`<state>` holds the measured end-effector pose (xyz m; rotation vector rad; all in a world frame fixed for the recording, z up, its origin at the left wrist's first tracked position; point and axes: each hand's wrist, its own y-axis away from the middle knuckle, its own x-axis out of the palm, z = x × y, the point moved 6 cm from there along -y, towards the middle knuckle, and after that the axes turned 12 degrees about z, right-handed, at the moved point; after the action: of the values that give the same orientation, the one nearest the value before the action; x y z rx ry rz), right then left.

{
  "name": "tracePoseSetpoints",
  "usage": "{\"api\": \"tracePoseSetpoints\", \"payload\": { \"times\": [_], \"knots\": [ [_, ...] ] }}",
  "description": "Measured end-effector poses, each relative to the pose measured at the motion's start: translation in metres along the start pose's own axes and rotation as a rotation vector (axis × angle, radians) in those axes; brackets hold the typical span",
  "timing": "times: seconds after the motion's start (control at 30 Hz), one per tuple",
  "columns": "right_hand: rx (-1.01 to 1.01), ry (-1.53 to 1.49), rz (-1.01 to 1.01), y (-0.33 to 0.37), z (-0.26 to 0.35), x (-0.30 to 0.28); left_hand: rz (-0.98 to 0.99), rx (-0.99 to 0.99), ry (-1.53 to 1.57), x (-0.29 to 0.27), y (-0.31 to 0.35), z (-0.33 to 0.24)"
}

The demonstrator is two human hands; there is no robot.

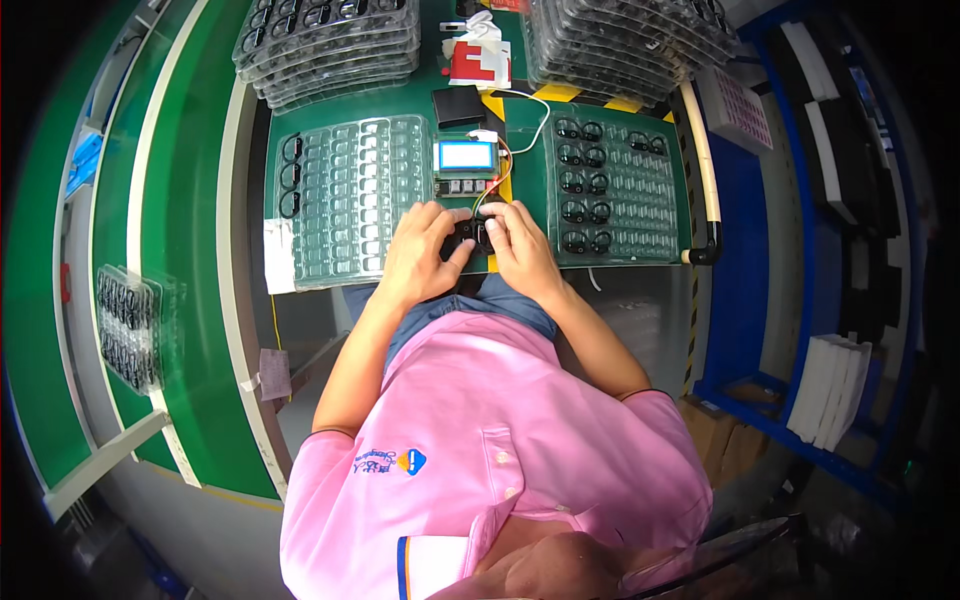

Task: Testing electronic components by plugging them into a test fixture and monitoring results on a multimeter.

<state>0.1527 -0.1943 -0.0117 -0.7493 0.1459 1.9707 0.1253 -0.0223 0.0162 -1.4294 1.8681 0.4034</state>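
Note:
My left hand (pixel 422 252) and my right hand (pixel 518 246) meet at the near edge of the green table. Their fingers are bent and closed on a small black band-like device (pixel 483 236) between them, partly hidden by the fingertips. A dark block (pixel 458 240) lies under my left fingers; its exact form cannot be made out. Just beyond the hands stands a small board with a lit display (pixel 467 156), a row of buttons (pixel 466 187) below it and thin wires running down toward the hands.
To the left lies a clear tray (pixel 345 200) with black bands (pixel 290 177) in one column. The right tray (pixel 640 215) holds several bands in its left columns. Tall tray stacks (pixel 335 55) (pixel 620 50) stand behind. A black box (pixel 458 106) and white cable (pixel 545 115) lie between.

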Motion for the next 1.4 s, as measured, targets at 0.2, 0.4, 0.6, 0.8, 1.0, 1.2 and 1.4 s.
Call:
{"api": "tracePoseSetpoints", "payload": {
  "times": [0.2,0.4,0.6,0.8,1.0,1.2,1.4],
  "knots": [
    [-0.036,-0.032,-0.031,0.002,-0.015,0.012,0.025,0.007,-0.048,0.013,0.002,0.007],
    [-0.024,-0.036,-0.052,0.004,-0.013,0.012,0.022,0.032,-0.081,0.012,0.000,0.004],
    [-0.055,0.011,-0.049,0.000,-0.009,0.010,0.014,0.043,-0.124,0.013,0.000,0.004],
    [-0.038,0.027,-0.042,0.000,-0.011,0.012,0.010,0.053,-0.131,0.013,0.000,0.003],
    [-0.056,0.099,-0.027,0.000,-0.008,0.015,0.003,0.054,-0.119,0.012,0.002,0.004],
    [-0.051,0.046,0.023,-0.002,-0.004,0.012,0.016,0.066,-0.071,0.009,0.000,0.002],
    [0.123,-0.265,0.045,0.006,-0.025,0.010,0.065,0.009,0.139,0.004,0.002,0.013]
  ]
}}
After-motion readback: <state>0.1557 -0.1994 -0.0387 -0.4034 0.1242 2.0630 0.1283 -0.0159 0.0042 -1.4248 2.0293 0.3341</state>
